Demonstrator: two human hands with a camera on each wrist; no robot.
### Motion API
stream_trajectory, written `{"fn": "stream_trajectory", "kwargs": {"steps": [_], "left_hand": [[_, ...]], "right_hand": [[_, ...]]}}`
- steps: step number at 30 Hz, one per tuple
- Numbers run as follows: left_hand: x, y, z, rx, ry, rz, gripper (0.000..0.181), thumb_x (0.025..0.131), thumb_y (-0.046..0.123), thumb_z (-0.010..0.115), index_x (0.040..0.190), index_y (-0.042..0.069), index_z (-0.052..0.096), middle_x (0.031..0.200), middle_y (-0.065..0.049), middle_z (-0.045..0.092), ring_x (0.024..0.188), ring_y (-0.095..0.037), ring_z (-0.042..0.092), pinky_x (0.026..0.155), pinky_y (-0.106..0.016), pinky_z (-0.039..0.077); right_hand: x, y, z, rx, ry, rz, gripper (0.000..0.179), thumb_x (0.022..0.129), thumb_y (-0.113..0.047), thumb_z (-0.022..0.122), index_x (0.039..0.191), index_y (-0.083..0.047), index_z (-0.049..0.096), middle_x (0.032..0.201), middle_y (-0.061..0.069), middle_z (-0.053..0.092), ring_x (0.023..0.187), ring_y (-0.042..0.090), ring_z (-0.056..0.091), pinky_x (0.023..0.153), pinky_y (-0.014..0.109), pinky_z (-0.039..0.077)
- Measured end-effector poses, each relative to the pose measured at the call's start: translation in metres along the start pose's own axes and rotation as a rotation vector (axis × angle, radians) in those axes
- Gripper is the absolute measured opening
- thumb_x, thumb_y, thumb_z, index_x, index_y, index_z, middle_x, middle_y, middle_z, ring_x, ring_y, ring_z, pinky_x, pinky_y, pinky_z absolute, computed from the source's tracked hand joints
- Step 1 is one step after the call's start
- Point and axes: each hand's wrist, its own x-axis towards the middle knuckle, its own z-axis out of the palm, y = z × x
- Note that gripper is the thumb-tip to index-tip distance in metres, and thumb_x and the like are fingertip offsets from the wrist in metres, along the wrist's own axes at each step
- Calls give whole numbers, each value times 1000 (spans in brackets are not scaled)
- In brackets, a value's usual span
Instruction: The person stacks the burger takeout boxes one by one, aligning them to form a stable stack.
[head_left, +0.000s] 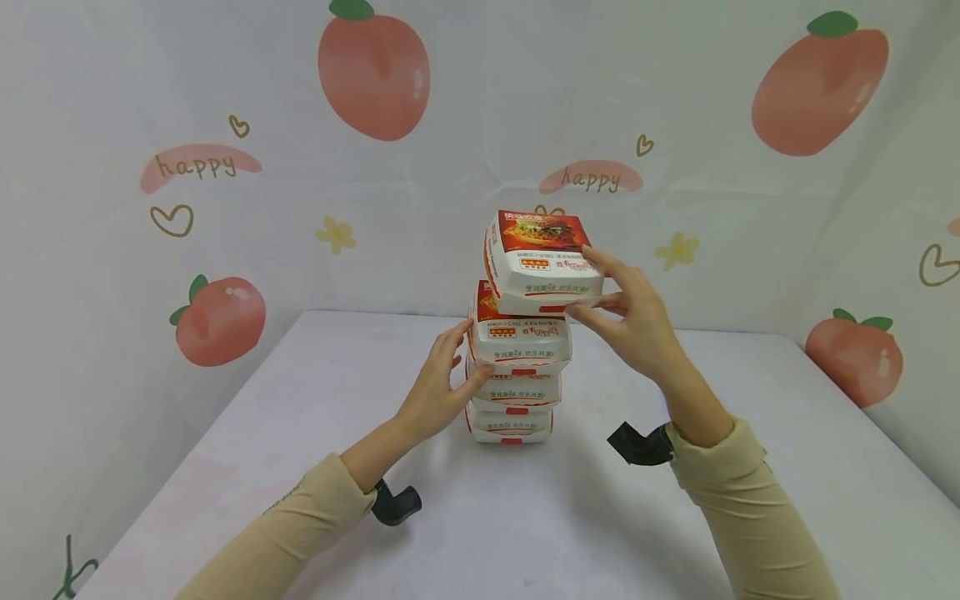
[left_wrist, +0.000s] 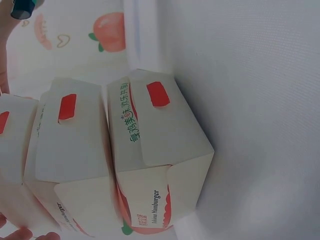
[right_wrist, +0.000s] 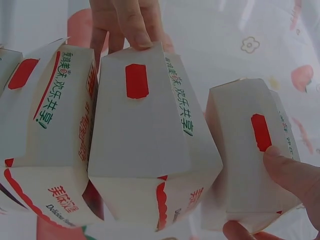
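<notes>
In the head view, white hamburger boxes with red printed lids stand in a stack. The lowest box [head_left: 512, 425] rests on the table, with a second box [head_left: 525, 390] on it and a third box [head_left: 521, 343] above that. My left hand [head_left: 438, 392] holds the third box by its left side, thumb on the front. Higher up, my right hand [head_left: 633, 321] grips the right side of another hamburger box [head_left: 551, 258], thumb low on the front and fingers on the lid. In the right wrist view a gap shows between this held box [right_wrist: 240, 150] and the third box [right_wrist: 145, 130].
The stack stands on a white table [head_left: 330, 367]. Behind it hangs a white cloth backdrop [head_left: 480, 125] printed with peaches, hearts and flowers. Black wrist mounts [head_left: 641, 444] stick out beside both sleeves.
</notes>
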Motion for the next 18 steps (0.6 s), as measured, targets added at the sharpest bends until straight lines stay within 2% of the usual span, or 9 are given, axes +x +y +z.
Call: {"fn": "stream_trajectory", "kwargs": {"steps": [5, 18], "left_hand": [[0, 1, 0, -4, -1, -3, 67, 93, 26, 58, 147, 10, 23, 147, -12, 31, 137, -35, 30, 110, -48, 37], [0, 0, 0, 8, 0, -10, 67, 93, 28, 58, 147, 10, 23, 147, -11, 30, 138, -34, 30, 110, -47, 37]], "right_hand": [[0, -3, 3, -3, -7, 2, 71, 84, -9, 68, 145, -23, 34, 126, 19, 42, 92, 36, 65, 94, 51, 50], [-1, -7, 9, -8, -24, 0, 71, 82, -10, 70, 143, -23, 37, 123, 17, 45, 92, 34, 66, 94, 47, 51]]}}
